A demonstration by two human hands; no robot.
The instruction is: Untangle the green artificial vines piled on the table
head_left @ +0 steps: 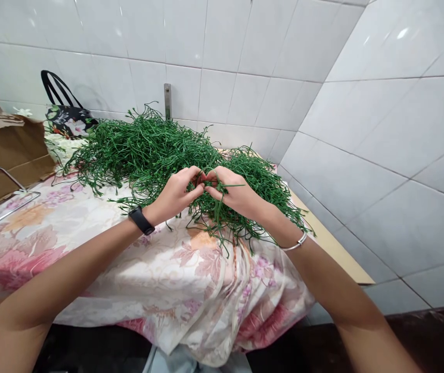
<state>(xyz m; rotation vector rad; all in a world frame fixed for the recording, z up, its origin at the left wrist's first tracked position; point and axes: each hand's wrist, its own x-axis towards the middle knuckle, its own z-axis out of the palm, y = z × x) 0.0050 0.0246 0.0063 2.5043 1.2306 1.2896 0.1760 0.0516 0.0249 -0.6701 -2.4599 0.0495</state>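
A large heap of thin green stems with small knobbed tips (148, 145) is spread over the table in front of me. My left hand (179, 190), below a black wristband, pinches part of a green stem at the near side of the heap. Fingertips almost meeting it, my right hand (235, 192) is closed on green stems too; a silver bangle circles that wrist. One stem (234, 185) sticks out across the right hand, and others hang beneath it. The exact spot between the fingertips is partly hidden.
A flowered cloth (129, 269) covers the table and bunches up near my lap. On the left are a cardboard box (16, 155), a bent metal wire frame (12, 207), white flowers (61, 147) and a black floral bag (70, 120). Tiled walls (261, 98) bound the back and right.
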